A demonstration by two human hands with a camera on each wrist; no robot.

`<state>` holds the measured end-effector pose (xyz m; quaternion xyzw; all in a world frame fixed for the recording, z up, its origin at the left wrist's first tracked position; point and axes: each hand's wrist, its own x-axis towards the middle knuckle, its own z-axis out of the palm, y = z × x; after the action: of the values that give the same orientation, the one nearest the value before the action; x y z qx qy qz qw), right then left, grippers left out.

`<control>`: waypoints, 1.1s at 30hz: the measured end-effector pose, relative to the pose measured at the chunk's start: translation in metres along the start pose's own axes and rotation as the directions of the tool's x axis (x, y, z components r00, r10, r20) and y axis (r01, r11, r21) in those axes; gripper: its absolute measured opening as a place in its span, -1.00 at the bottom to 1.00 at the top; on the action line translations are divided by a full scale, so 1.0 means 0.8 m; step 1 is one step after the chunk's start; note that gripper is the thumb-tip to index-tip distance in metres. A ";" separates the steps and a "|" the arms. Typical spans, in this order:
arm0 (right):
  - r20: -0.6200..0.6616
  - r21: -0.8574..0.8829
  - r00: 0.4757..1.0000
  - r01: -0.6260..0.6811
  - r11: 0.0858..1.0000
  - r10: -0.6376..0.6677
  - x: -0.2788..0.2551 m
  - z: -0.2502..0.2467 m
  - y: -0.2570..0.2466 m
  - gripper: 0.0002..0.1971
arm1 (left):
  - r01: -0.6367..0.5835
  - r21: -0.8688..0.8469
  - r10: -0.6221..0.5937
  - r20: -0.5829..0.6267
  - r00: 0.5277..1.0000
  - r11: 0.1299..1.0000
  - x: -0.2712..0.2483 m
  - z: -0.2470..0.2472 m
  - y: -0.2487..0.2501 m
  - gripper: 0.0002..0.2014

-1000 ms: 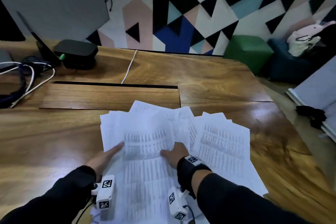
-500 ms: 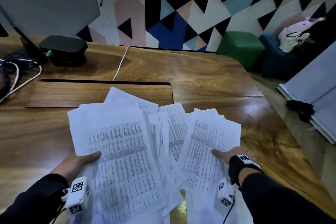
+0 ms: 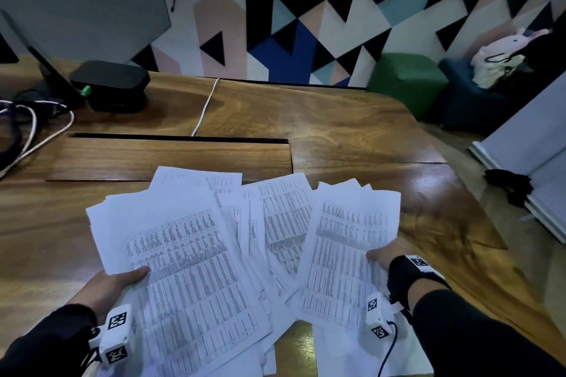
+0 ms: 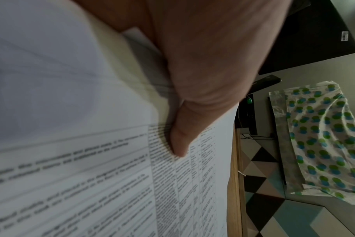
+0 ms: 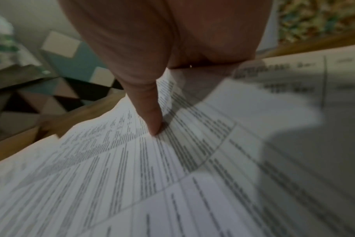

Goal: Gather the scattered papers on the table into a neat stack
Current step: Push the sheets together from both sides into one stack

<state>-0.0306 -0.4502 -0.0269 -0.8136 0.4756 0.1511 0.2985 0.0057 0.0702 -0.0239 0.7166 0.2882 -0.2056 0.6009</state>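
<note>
Several white printed papers lie fanned over the near part of the wooden table (image 3: 321, 125). My left hand (image 3: 122, 280) grips the left edge of the left bundle (image 3: 190, 254), thumb on top; the left wrist view shows that thumb (image 4: 178, 144) pressed onto the print. At the right edge of the right bundle (image 3: 346, 254), my right hand (image 3: 384, 254) grips the sheets, its thumb (image 5: 154, 123) lying on the top one. The fingers of both hands are hidden under the paper. More sheets (image 3: 281, 217) overlap loosely between the two bundles.
A black box (image 3: 110, 82) and tangled cables (image 3: 33, 131) sit at the far left. A white cable (image 3: 205, 107) runs into a slot above a wooden flap (image 3: 168, 156). The table's right edge curves away; a green pouf (image 3: 407, 76) stands beyond it.
A second ago both hands lay flat on the middle of the pile. They have moved out to its left and right edges, taken hold there, and the sheets have fanned apart.
</note>
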 end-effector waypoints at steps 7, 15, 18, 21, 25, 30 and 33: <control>0.308 0.353 0.948 -0.037 0.935 -0.079 -0.059 -0.010 -0.034 -0.52 | 0.011 0.011 -0.011 0.000 1.000 1.000 -0.008 0.005 0.000 -0.75; 0.422 0.294 0.888 0.057 0.954 -0.183 -0.085 0.041 -0.078 -0.69 | -0.054 0.062 0.053 0.023 0.998 0.997 -0.011 0.015 0.003 -0.66; 0.387 0.221 0.896 0.137 0.966 -0.216 -0.086 0.062 -0.082 -0.66 | -0.056 0.105 0.056 0.005 0.998 0.993 -0.008 0.014 0.002 -0.65; 0.282 0.251 0.915 0.220 0.943 -0.288 -0.082 0.054 -0.073 -0.81 | -0.062 0.108 0.062 0.000 0.998 0.992 -0.007 0.013 0.003 -0.68; -0.084 0.387 0.945 0.323 0.864 -0.315 -0.068 -0.002 -0.062 -0.79 | -0.022 0.092 0.022 0.005 1.000 0.995 -0.003 0.009 0.000 -0.63; -0.237 0.660 0.881 0.456 0.597 -0.410 -0.093 -0.077 -0.090 -0.76 | -0.015 0.027 0.015 -0.008 1.000 1.000 0.003 0.039 0.003 -0.62; -0.189 0.764 0.820 0.468 0.443 -0.540 -0.127 -0.104 -0.116 -0.77 | -0.039 0.002 0.039 -0.024 0.999 0.999 -0.008 0.073 0.016 -0.68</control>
<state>-0.0044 -0.3987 0.1234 -0.6952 0.2156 -0.1345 0.6724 0.0127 0.0105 -0.0217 0.7250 0.2812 -0.1854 0.6007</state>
